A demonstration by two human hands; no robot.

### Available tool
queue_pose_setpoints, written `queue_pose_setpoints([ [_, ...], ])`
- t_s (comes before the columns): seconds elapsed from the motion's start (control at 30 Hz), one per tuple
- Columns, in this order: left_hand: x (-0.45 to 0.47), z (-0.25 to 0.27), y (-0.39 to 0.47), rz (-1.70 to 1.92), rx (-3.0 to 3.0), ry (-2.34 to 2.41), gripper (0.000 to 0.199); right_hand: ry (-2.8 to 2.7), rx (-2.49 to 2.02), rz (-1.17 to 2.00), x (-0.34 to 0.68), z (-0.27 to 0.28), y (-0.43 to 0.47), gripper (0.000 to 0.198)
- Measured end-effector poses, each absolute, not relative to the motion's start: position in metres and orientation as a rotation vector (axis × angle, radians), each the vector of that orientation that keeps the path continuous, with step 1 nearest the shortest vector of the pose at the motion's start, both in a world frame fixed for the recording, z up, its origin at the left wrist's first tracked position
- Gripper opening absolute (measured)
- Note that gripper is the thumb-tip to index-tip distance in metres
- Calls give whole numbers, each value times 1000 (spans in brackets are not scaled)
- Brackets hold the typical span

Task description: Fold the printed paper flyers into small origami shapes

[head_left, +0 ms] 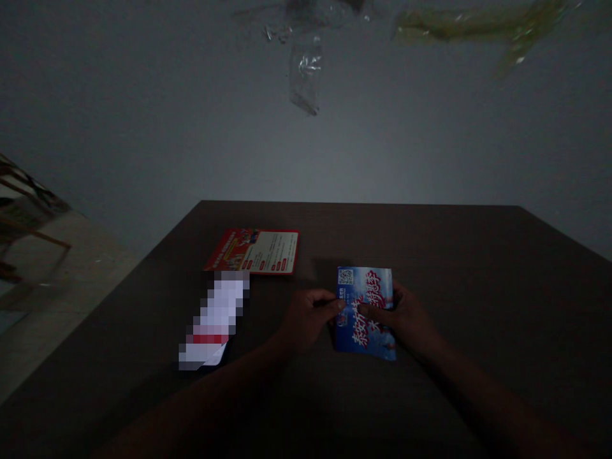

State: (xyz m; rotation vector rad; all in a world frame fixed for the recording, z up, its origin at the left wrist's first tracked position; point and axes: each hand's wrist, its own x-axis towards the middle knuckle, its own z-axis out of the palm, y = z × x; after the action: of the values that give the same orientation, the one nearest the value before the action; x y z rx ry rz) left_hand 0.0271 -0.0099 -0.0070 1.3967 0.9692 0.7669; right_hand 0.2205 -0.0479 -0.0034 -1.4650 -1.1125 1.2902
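A blue printed leaflet (366, 338) with large white-and-red characters and a QR code in its upper left corner is held between my two hands above the dark table. My left hand (308, 317) pinches its left edge, thumb on the front. From the other side, my right hand (410, 317) grips the right edge, its thumb reaching across the printed face. The fingers behind the paper are hidden. Left of my left hand lies a phone (215, 319) with a lit, pixelated screen. Just beyond the phone rests a red and cream flyer (277, 252).
The dark brown table (430, 236) stands against a grey wall (191, 115). Clear plastic (306, 70) and yellowish tape (459, 29) stick to the wall above. On the left, beyond the table edge, are a pale tiled floor (90, 255) and wooden furniture (38, 239). Lighting is dim.
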Motion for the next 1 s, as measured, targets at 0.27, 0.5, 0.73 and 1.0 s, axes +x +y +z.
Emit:
queue_pose_setpoints([
  [0.27,27,-11,-9,770,1384,970,21,-1094,-1451,1293,220,-5,-48,42],
  [0.5,28,-9,-9,782,1396,991,20,-1073,-1420,1308,221,-4,-46,42],
  [0.73,27,-9,-8,783,1420,1022,22,-1076,-1308,1359,225,-5,-44,42],
  [1.0,27,-6,-7,782,1444,1063,23,-1011,-1278,1376,229,-3,-44,55],
])
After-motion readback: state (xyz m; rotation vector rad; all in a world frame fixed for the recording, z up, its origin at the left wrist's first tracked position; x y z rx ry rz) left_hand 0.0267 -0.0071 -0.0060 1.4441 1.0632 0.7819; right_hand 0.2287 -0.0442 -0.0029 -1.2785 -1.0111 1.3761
